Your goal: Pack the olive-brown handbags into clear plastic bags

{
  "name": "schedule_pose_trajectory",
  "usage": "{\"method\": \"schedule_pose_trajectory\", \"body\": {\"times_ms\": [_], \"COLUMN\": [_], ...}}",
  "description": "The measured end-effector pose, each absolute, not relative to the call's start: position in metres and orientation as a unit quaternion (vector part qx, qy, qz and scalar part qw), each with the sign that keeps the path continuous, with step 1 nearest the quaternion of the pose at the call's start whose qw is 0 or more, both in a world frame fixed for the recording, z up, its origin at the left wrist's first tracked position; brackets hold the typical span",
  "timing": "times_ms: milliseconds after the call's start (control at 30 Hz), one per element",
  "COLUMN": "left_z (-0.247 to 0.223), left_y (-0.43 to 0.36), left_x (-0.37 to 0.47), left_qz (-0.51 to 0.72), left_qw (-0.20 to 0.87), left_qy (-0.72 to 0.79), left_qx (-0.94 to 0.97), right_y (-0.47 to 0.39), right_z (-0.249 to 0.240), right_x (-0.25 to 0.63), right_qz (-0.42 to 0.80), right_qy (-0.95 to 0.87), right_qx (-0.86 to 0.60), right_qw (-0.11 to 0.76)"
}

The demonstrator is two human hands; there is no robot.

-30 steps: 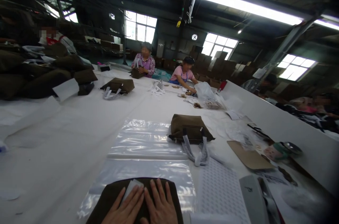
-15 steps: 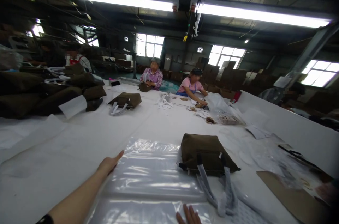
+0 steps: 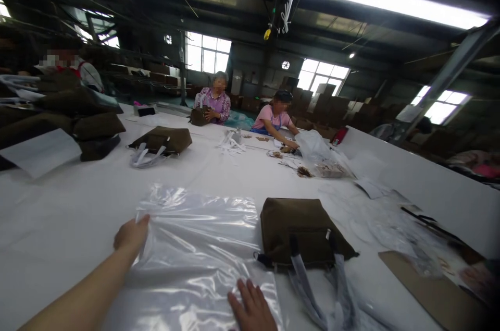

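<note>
Clear plastic bags (image 3: 195,247) lie flat on the white table in front of me, shiny and wrinkled. My left hand (image 3: 133,234) is closed on their left edge, and creases run from its grip across the plastic. My right hand (image 3: 253,307) lies flat on the near right part of the plastic, fingers spread. Just right of the plastic is a dark olive handbag (image 3: 302,229), its handles (image 3: 318,284) wrapped in clear film and pointing toward me. Neither hand touches the handbag.
Another olive handbag (image 3: 162,141) lies farther back left, near a pile of bags (image 3: 58,122). Two co-workers (image 3: 214,99) (image 3: 275,117) work across the table. Loose plastic (image 3: 383,221), a brown cardboard sheet (image 3: 425,289) and a white partition (image 3: 422,174) are at right.
My left hand has moved left, pulling the plastic's edge and creasing it. My right hand has slid up and left on the plastic. The camera view has shifted.
</note>
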State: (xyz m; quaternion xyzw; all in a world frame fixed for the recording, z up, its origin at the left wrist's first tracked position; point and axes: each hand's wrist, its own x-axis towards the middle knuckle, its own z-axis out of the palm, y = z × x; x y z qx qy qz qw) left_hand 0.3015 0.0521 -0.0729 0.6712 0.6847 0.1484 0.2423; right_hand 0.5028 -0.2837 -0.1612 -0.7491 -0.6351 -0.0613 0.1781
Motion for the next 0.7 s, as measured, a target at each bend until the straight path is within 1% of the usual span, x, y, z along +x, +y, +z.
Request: {"method": "schedule_pose_trajectory", "body": {"times_ms": [100,167,233,267,300,333,400,433,500,533,600,700], "left_z": [-0.064,-0.050,-0.034,-0.026,-0.021,-0.018,-0.025,-0.033,-0.055,-0.065,-0.077,-0.076], "left_y": [0.047,0.039,0.026,0.016,0.003,-0.013,-0.050,-0.068,-0.095,-0.103,-0.108,-0.098], "left_x": [0.328,0.340,0.340,0.335,0.326,0.314,0.285,0.269,0.243,0.235,0.226,0.229], "left_qz": [0.166,0.187,0.221,0.228,0.214,0.173,0.037,-0.027,-0.093,-0.105,-0.110,-0.104], "left_qw": [0.236,0.210,0.170,0.162,0.171,0.196,0.266,0.291,0.314,0.319,0.325,0.327], "left_qy": [0.670,0.658,0.620,0.572,0.508,0.437,0.309,0.280,0.266,0.270,0.281,0.294], "left_qx": [0.684,0.698,0.734,0.771,0.817,0.861,0.912,0.914,0.907,0.902,0.896,0.892], "right_y": [-0.296,-0.308,-0.320,-0.325,-0.329,-0.333,-0.338,-0.339,-0.336,-0.333,-0.327,-0.321], "right_z": [-0.136,-0.117,-0.103,-0.100,-0.098,-0.098,-0.101,-0.103,-0.104,-0.103,-0.095,-0.080], "right_x": [0.519,0.524,0.520,0.515,0.509,0.503,0.491,0.487,0.483,0.483,0.485,0.487], "right_qz": [0.011,0.041,0.062,0.079,0.103,0.133,0.187,0.202,0.217,0.223,0.244,0.267], "right_qy": [-0.620,-0.601,-0.594,-0.594,-0.593,-0.591,-0.565,-0.546,-0.517,-0.514,-0.524,-0.552], "right_qx": [-0.771,-0.786,-0.787,-0.781,-0.773,-0.764,-0.761,-0.768,-0.782,-0.785,-0.782,-0.770], "right_qw": [0.144,0.136,0.155,0.175,0.199,0.222,0.257,0.266,0.271,0.265,0.232,0.175]}}
